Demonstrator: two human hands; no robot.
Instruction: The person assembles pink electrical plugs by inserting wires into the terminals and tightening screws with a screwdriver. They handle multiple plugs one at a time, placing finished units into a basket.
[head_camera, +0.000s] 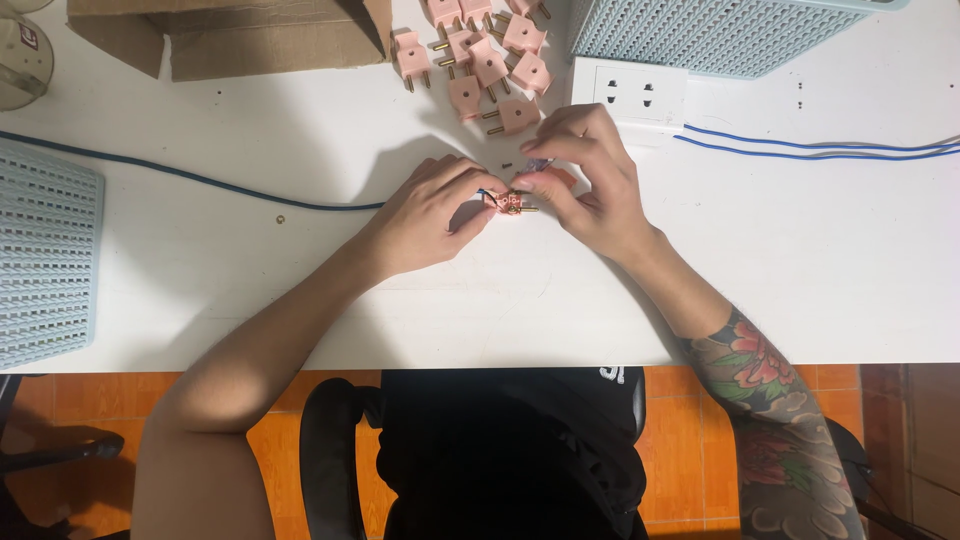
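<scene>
Two hands meet mid-desk: left hand pinches an opened pink plug on its blue wire; right hand grips a small tool. Plug unclosed; about a dozen loose plugs lie beyond.

A white bench carries a heap of pink plugs, a cardboard box, two pale blue baskets, a white socket strip and blue wires.

Cardboard box top-left, 2 mesh baskets, white socket strip, blue cables.
</scene>
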